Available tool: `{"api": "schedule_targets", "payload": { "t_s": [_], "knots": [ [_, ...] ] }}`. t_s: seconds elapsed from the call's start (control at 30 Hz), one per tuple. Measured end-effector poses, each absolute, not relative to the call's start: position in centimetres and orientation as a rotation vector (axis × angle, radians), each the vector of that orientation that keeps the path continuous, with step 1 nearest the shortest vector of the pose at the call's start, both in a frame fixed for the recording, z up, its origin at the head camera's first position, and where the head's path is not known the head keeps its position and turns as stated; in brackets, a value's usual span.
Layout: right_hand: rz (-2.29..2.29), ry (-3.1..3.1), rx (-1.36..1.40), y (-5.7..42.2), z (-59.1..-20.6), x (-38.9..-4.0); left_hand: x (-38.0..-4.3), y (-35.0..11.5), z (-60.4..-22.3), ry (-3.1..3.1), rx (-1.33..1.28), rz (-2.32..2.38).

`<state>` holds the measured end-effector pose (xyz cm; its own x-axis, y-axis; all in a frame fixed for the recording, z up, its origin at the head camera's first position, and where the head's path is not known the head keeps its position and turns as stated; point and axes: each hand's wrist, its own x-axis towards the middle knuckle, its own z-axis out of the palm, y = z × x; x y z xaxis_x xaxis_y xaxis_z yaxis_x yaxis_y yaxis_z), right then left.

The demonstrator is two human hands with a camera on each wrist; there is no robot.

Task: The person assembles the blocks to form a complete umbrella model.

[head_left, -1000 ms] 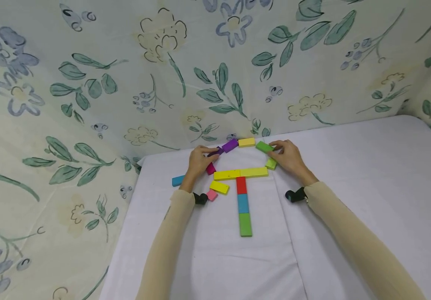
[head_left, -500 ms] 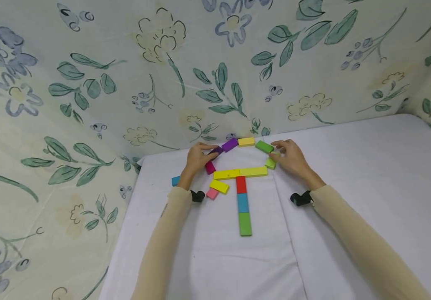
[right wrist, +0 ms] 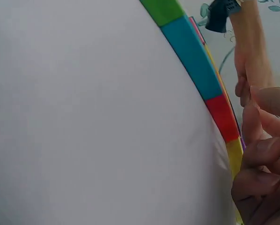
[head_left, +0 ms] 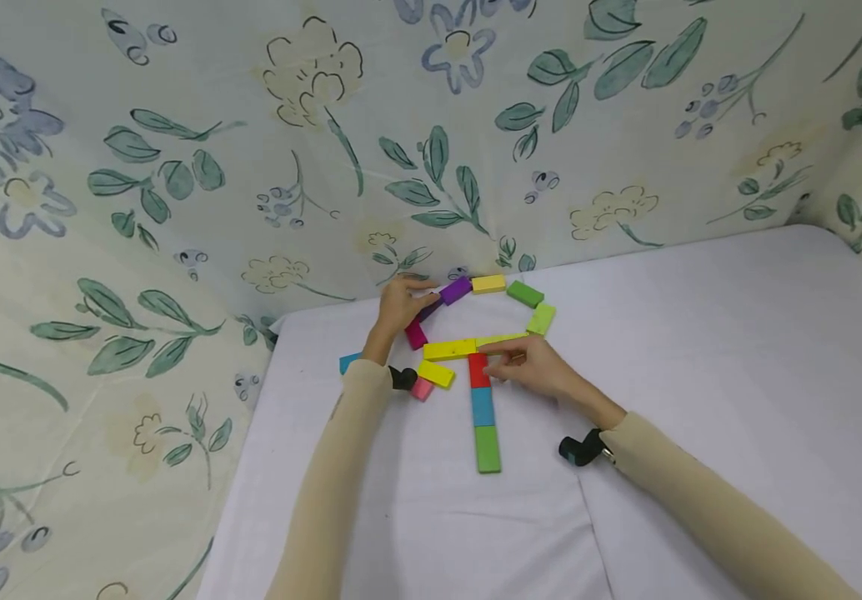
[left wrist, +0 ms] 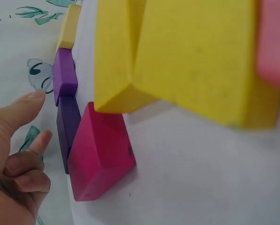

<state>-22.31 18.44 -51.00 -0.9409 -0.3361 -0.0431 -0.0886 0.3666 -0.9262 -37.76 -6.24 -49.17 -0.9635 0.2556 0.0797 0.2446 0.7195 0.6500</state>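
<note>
My left hand [head_left: 401,304] is over the dark purple block [left wrist: 68,131] at the far left of an arc of blocks. In the left wrist view its thumb and forefinger are apart with nothing gripped between them. A magenta block [head_left: 416,334] lies just below, and a purple block [head_left: 456,290] continues the arc. My right hand [head_left: 532,365] hovers over or rests near the red block [head_left: 479,370] and the pale yellow block [head_left: 502,342], partly covering the latter; contact cannot be told. Its fingers are loosely bent, and no held block shows.
The arc goes on with a light yellow block [head_left: 488,284], a green block [head_left: 525,292] and a lime block [head_left: 541,318]. A blue block [head_left: 483,407] and a green block [head_left: 487,450] extend the stem. Loose yellow [head_left: 436,374], pink [head_left: 422,389] and blue [head_left: 350,363] blocks lie left.
My right hand has left the green and lime blocks and moved down and left to the red and yellow blocks. My left hand has stayed by the dark purple block, its fingers slightly raised.
</note>
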Motion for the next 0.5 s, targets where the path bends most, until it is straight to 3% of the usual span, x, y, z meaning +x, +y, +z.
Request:
{"api": "schedule_targets", "payload": {
  "t_s": [0.5],
  "knots": [
    [-1.536,2.413,-0.408,17.4,-52.3,-22.1,-38.2,-3.9,-50.1,2.899,0.392,0.982]
  ]
}}
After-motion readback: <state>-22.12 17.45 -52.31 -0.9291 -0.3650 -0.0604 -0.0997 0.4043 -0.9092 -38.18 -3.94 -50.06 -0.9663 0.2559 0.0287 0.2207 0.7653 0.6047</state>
